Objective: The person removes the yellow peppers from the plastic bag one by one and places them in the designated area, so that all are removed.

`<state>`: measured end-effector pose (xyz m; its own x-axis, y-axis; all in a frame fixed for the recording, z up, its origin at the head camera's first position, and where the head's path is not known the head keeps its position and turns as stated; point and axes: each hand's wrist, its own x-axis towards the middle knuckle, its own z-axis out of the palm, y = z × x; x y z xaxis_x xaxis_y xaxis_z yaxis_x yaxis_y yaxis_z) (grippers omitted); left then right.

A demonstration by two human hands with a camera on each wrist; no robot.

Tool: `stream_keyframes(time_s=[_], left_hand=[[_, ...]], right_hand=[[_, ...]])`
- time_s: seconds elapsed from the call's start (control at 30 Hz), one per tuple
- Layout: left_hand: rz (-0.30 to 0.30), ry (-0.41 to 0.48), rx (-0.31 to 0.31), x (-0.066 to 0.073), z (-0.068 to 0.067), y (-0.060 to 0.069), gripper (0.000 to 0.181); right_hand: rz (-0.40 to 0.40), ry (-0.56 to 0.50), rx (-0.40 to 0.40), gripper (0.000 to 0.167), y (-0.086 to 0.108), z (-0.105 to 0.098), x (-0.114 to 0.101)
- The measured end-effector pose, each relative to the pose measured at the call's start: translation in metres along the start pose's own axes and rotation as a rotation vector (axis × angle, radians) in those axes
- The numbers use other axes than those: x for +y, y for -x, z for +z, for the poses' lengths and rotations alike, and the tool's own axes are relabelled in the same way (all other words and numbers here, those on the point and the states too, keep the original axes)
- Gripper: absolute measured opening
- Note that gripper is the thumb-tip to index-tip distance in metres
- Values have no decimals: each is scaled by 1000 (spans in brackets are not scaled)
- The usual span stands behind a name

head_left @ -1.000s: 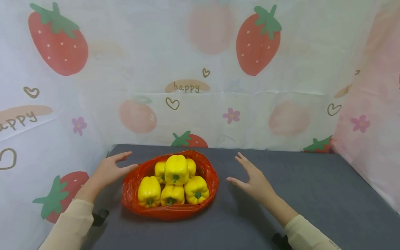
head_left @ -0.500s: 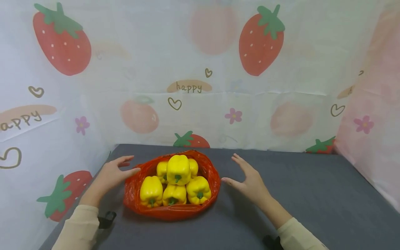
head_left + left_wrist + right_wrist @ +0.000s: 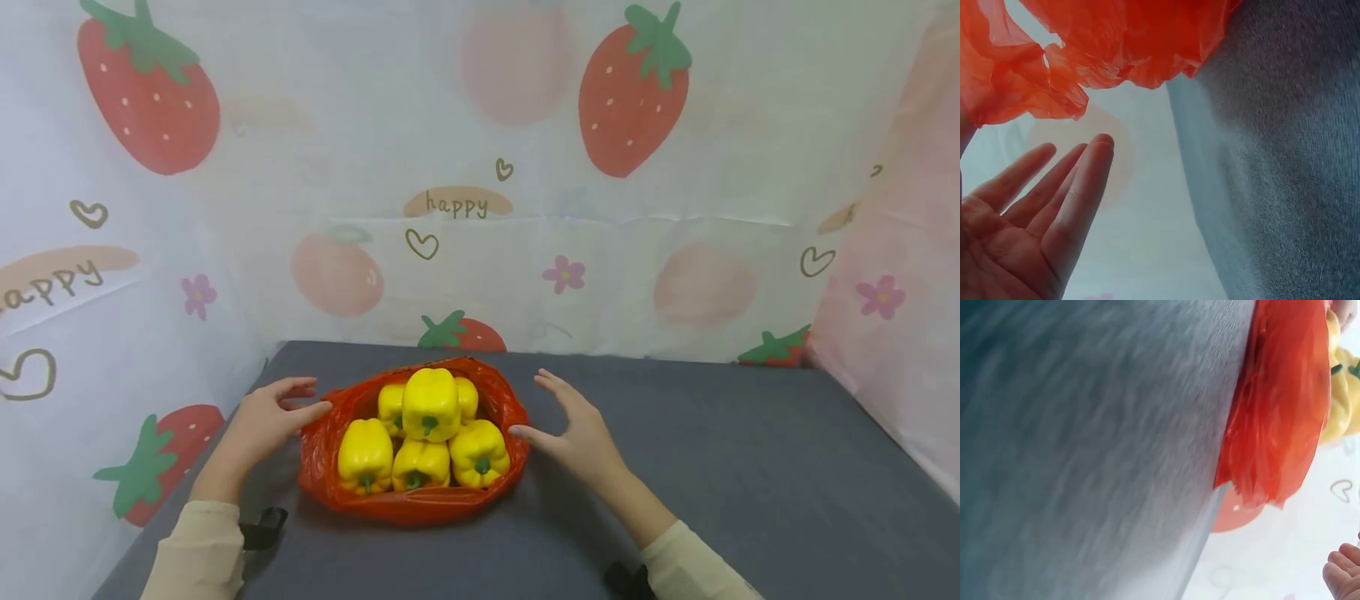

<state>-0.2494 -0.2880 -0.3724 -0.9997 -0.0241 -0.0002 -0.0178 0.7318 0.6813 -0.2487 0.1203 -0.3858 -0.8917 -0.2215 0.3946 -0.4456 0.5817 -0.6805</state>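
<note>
Open red bag (image 3: 408, 509) — yellow peppers (image 3: 431, 406) inside

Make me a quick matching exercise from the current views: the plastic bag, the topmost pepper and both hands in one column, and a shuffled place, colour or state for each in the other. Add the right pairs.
Things
1. plastic bag
2. topmost pepper
3. left hand
4. right hand

Place, colour or state
A. at the right end of the plastic bag, seen from the head camera
B. yellow, showing a green stem
C. red, open at the top, on the dark grey tabletop
D. at the left end of the plastic bag, seen from the head camera

Right pairs: 1-C, 2-B, 3-D, 4-A
</note>
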Motion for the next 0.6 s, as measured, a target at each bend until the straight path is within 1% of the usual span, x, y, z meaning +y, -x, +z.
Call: stream_keyframes(time_s=[0.1, 0.3, 0.5, 0.6], left_hand=[[1, -1, 3, -1, 1, 2, 76], [-11, 3, -31, 0, 1, 5, 75], [-5, -19, -38, 2, 6, 2, 72], [-12, -23, -37, 4, 8, 1, 67]], right_hand=[[0, -16, -6, 77, -1, 6, -5], [-1, -47, -8, 77, -5, 17, -13], [0, -69, -20, 76, -9, 27, -20], [-9, -69, -36, 77, -11, 33, -23]])
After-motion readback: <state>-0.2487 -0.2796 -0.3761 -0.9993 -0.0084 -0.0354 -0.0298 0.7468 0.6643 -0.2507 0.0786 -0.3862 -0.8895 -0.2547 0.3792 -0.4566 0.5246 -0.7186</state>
